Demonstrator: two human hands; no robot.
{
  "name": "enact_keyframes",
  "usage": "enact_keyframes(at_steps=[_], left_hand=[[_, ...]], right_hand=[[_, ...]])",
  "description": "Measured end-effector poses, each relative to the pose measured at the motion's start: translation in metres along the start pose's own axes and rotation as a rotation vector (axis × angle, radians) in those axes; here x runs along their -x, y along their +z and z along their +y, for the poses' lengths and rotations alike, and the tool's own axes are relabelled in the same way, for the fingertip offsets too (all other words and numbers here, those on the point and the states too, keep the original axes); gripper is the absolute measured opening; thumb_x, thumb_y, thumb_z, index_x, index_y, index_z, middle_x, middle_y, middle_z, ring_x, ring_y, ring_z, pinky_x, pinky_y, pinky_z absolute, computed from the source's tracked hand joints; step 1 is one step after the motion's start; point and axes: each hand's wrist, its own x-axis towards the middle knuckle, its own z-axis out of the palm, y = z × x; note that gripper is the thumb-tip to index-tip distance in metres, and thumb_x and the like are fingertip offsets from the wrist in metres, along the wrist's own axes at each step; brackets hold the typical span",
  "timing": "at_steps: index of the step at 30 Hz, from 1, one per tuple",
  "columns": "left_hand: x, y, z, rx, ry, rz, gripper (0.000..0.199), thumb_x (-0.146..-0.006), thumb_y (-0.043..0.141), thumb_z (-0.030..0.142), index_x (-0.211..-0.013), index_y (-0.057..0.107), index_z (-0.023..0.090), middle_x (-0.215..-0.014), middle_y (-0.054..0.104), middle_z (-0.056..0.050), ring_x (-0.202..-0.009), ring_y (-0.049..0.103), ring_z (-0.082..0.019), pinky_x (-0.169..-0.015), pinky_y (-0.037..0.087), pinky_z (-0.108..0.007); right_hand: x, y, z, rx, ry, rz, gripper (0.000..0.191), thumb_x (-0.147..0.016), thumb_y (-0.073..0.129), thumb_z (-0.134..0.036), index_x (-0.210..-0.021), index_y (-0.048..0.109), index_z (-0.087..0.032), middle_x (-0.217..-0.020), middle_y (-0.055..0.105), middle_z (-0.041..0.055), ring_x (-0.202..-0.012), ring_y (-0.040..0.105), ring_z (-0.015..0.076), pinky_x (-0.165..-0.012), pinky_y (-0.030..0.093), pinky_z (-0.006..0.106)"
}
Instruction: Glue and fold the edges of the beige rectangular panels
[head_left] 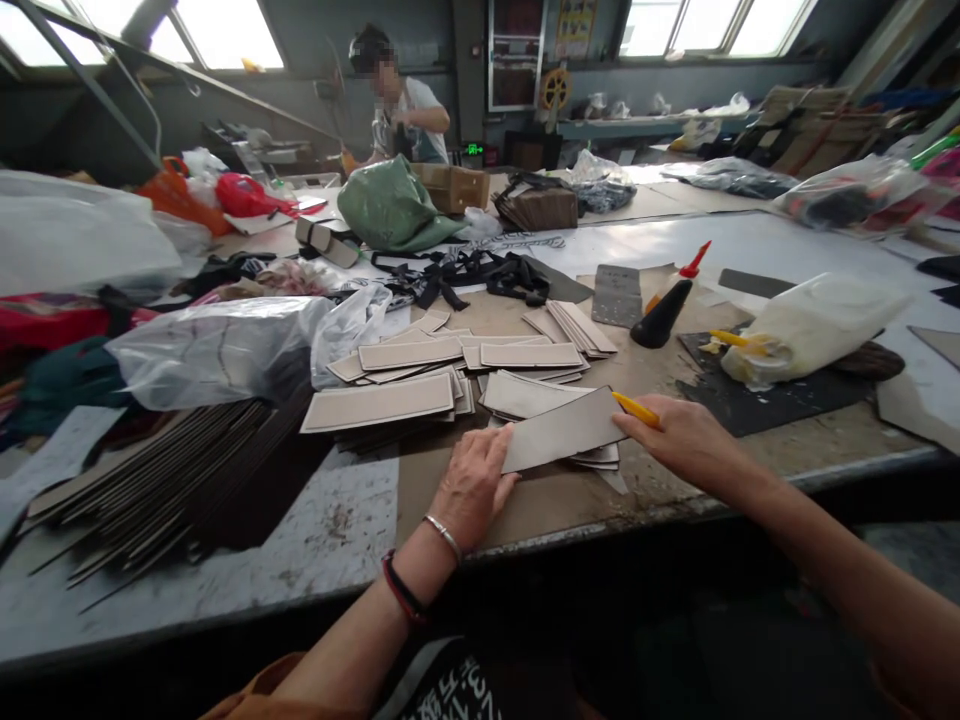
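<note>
Head view: left fingers (498,446) clamp a grey strip (564,430); right fingers (665,407) grip a yellow tool (634,408).

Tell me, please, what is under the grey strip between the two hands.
Pale flat pieces show past the upper and lower edges of the grey strip. Everything beneath its middle is covered; the left hand partly hides its left end.
</note>
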Motion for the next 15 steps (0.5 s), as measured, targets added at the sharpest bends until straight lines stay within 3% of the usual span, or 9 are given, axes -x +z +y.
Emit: enact_keyframes(at_steps=[3, 7, 10, 12, 15], left_hand=[[0.035, -0.007, -0.008, 0.017, -0.076, 0.082, 0.061, -0.077, 0.064, 0.025, -0.131, 0.038, 0.015, -0.126, 0.049, -0.016, -0.118, 0.041, -0.030, -0.101, 0.035, -0.048], [0.084, -0.012, -0.019, 0.040, -0.125, 0.017, 0.054, -0.077, 0.065, 0.032, -0.124, 0.047, 0.014, -0.120, 0.055, -0.015, -0.112, 0.046, -0.030, -0.096, 0.039, -0.048], [0.106, -0.015, -0.022, 0.007, -0.122, 0.008, 0.049, -0.077, 0.065, 0.035, -0.119, 0.052, 0.013, -0.123, 0.053, -0.016, -0.114, 0.044, -0.031, -0.096, 0.038, -0.049], [0.111, -0.015, -0.023, -0.003, -0.119, 0.039, 0.047, -0.078, 0.064, 0.035, -0.117, 0.052, 0.013, -0.122, 0.054, -0.016, -0.113, 0.045, -0.031, -0.095, 0.039, -0.049], [0.109, -0.014, -0.024, 0.005, -0.115, 0.106, 0.044, -0.082, 0.060, 0.030, -0.120, 0.050, 0.012, -0.115, 0.057, -0.015, -0.107, 0.049, -0.027, -0.091, 0.042, -0.046]], right_hand=[[0.017, 0.003, -0.016, -0.159, -0.049, -0.074, 0.029, -0.082, 0.047, -0.039, -0.061, 0.053, -0.020, -0.063, 0.057, 0.0019, -0.060, 0.053, 0.0168, -0.057, 0.034, 0.026], [0.032, 0.028, -0.034, -0.273, -0.104, -0.166, 0.032, -0.080, 0.045, -0.043, -0.057, 0.048, -0.021, -0.056, 0.053, 0.0007, -0.054, 0.049, 0.0154, -0.054, 0.034, 0.026], [0.037, 0.044, -0.041, -0.279, -0.112, -0.193, 0.033, -0.080, 0.041, -0.046, -0.059, 0.048, -0.022, -0.056, 0.052, 0.0015, -0.053, 0.049, 0.0162, -0.054, 0.034, 0.027], [0.039, 0.043, -0.044, -0.262, -0.136, -0.098, 0.037, -0.082, 0.038, -0.050, -0.060, 0.046, -0.022, -0.057, 0.052, 0.0021, -0.053, 0.048, 0.0169, -0.054, 0.034, 0.028], [0.044, 0.024, -0.051, -0.249, -0.167, 0.144, 0.043, -0.086, 0.033, -0.056, -0.066, 0.048, -0.021, -0.060, 0.051, 0.0024, -0.054, 0.047, 0.0175, -0.056, 0.036, 0.030]])
